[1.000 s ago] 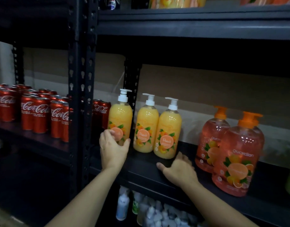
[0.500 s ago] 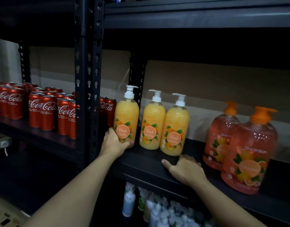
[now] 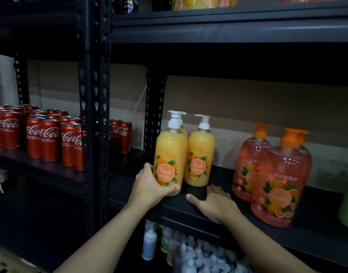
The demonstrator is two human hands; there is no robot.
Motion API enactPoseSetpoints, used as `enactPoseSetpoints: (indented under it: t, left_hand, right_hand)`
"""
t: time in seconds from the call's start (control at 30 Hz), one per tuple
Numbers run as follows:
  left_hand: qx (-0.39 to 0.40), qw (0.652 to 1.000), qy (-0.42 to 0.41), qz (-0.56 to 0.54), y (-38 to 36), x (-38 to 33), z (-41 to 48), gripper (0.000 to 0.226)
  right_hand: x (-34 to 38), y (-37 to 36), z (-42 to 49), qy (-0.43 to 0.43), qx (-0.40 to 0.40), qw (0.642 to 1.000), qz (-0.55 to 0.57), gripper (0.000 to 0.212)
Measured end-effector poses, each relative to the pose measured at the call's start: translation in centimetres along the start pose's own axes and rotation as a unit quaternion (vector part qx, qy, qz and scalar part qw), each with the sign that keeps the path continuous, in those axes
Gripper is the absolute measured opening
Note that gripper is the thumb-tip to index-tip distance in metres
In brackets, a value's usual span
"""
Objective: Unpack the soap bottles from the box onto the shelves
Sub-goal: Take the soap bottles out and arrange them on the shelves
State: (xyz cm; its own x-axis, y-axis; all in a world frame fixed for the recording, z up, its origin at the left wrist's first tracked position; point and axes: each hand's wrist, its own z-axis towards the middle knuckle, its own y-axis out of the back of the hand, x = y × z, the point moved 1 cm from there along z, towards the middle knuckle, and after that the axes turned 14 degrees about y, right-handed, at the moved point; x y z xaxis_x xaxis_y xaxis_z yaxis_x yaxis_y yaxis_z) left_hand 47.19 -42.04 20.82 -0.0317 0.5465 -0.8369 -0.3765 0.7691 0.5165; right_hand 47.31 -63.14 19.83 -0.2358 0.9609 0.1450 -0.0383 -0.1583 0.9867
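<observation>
Yellow-orange peach soap fills the front bottle [image 3: 170, 160], which stands upright near the front edge of the black shelf [image 3: 179, 212]. The left grip [image 3: 149, 184] is clasped round its lower part, thumb across the front under the label and fingers round the left side. Holding it that low looks meant for sliding the tall bottle into line without tipping it. Whether its base sits fully on the board cannot be told.

Straight beyond the left grip a hidden bottle [image 3: 184, 131] of the same kind shows only its pump and a shoulder, so the held one is going in as the front of a row. Just right of the left grip stands a third peach bottle [image 3: 200, 154], close against the held one.

The right grip [image 3: 214, 203] lies flat on the shelf in front of that third bottle, fingers straight and holding nothing. It probably steadies the reach.

Further right of the right grip stand two pink soap bottles [image 3: 281, 180] with orange pumps, one ahead of the other. Left of the left grip, past the slotted steel post [image 3: 94, 115], red cola cans [image 3: 43, 136] fill the neighbouring shelf. Below both grips pale bottles [image 3: 149, 243] crowd a lower shelf, blurred. The box is out of view.
</observation>
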Motion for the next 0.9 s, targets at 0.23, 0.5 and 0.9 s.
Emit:
enactPoseSetpoints:
  t: [0.23, 0.5, 0.9]
  left_hand:
    - [0.003, 1.0, -0.017, -0.018, -2.5, -1.2, -0.7, 0.088]
    - [-0.005, 1.0, -0.018, 0.003, -3.5, -0.9, -0.7, 0.106]
    - [-0.006, 0.999, -0.011, 0.052, -3.5, -0.9, -1.1, 0.1]
  right_hand:
    - [-0.1, 0.0, -0.2, 0.009, -0.008, 1.0, 0.007, 0.106]
    - [0.0, 0.5, -0.4, 0.007, 0.002, 1.0, 0.027, 0.097]
    - [0.3, 0.6, -0.6, 0.009, 0.012, 1.0, 0.02, 0.09]
